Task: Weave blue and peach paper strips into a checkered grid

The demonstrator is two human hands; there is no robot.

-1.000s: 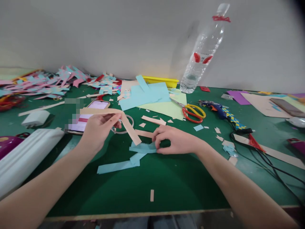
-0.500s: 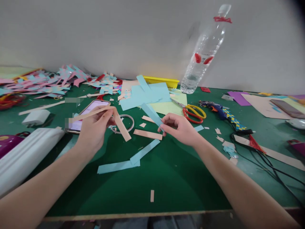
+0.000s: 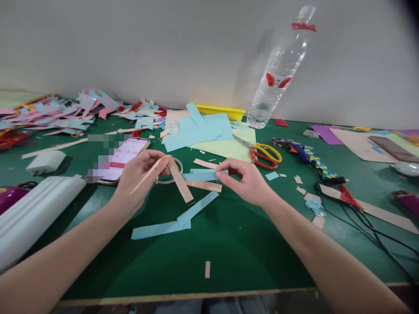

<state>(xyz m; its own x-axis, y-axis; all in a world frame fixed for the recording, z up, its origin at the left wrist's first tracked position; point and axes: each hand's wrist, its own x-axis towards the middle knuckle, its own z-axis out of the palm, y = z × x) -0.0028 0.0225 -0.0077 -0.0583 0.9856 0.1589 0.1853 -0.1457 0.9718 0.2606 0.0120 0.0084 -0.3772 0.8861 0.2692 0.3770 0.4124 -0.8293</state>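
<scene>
My left hand [image 3: 139,176] pinches a folded peach paper strip [image 3: 178,181] at its bend, one leg slanting down to the right over the green table [image 3: 229,248]. My right hand [image 3: 247,179] pinches a folded light blue paper strip [image 3: 201,175] and holds it level, its free end pointing left toward the peach strip. Both strips hang just above the table, close together. Below them lie a peach strip [image 3: 204,186] and a bent light blue strip [image 3: 173,220].
A phone [image 3: 122,159] and a tape ring [image 3: 178,165] lie behind my left hand. Scissors [image 3: 265,153], blue and green sheets [image 3: 203,128], a yellow tray [image 3: 221,111] and a clear bottle [image 3: 279,72] stand further back. Cables [image 3: 360,213] run at right; a white roll [image 3: 36,213] lies at left.
My right hand lifted a blue strip off the table, raised it, then swung it level and leftward toward the peach strip. My left hand shifted slightly right, turning its strip.
</scene>
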